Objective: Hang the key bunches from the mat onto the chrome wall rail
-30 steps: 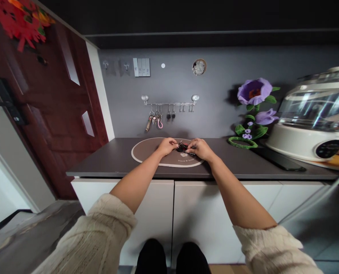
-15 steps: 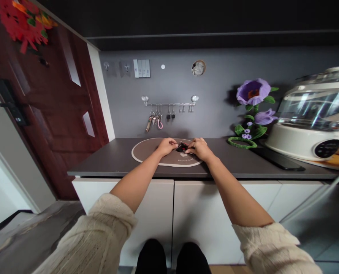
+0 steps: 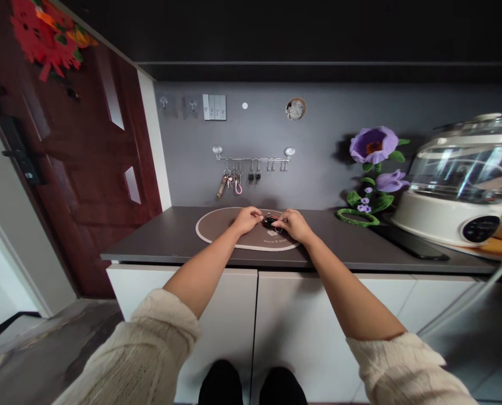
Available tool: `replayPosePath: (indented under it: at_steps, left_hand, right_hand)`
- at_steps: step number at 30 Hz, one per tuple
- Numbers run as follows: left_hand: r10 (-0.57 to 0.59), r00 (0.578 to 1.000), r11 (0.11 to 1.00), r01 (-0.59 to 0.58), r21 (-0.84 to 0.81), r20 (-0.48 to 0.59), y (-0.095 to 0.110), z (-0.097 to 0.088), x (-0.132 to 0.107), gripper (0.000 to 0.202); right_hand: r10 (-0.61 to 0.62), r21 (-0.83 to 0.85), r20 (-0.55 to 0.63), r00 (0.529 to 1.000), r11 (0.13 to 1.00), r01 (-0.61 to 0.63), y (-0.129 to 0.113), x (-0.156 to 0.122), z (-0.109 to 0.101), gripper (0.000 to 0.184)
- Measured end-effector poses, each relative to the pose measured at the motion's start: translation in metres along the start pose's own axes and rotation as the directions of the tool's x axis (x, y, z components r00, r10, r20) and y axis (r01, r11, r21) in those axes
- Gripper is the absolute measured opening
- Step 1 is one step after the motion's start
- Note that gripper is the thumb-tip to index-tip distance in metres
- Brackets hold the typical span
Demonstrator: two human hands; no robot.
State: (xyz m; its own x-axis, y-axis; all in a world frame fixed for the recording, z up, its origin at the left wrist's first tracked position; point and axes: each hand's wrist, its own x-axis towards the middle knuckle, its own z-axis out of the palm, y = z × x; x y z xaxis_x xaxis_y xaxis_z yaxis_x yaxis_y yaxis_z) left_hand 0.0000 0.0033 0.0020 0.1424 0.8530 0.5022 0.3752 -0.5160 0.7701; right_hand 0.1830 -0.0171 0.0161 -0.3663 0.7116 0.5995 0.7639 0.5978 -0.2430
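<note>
Both of my hands meet over an oval brown mat [image 3: 217, 228] with a pale rim on the counter. Between them is a small dark bunch of keys [image 3: 269, 221] with some red and a metal ring. My right hand [image 3: 295, 225] closes its thumb and fingers on the right side of the bunch. At its left edge, my left hand [image 3: 248, 220] is closed in a pinch; what lies between those fingertips is too small to make out.
A hook rail [image 3: 253, 160] on the wall behind carries several keys [image 3: 229, 180]. To the right are a purple knitted flower [image 3: 374, 146], a black phone-like slab [image 3: 415, 246] and a white appliance [image 3: 440, 219]. A dark shelf [image 3: 301, 34] overhangs the counter [image 3: 149, 239].
The camera view has tilted up slightly. My right fingers have shifted a little on the bunch of keys, and a metal ring shows more clearly beside them. My left hand stays almost in place.
</note>
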Motion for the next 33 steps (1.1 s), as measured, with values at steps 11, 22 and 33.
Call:
replayPosePath:
  at_steps: [11,22,33]
  left_hand:
    - [0.043,0.999,0.994,-0.04,-0.1,0.022,0.013,0.0,-0.004,0.014]
    - [0.109,0.993,0.983,-0.101,-0.156,0.042,0.018,0.002,-0.005,0.014]
    - [0.11,0.994,0.973,-0.109,-0.204,-0.007,0.021,0.001,-0.003,0.017]
  right_hand:
    - [0.105,0.242,-0.061,0.993,0.966,-0.087,-0.007,0.003,0.0,0.029]
    - [0.198,0.454,-0.114,0.973,0.882,-0.127,-0.005,0.016,0.007,0.035]
    - [0.308,0.666,-0.101,0.946,0.727,-0.166,-0.009,0.026,0.006,0.037]
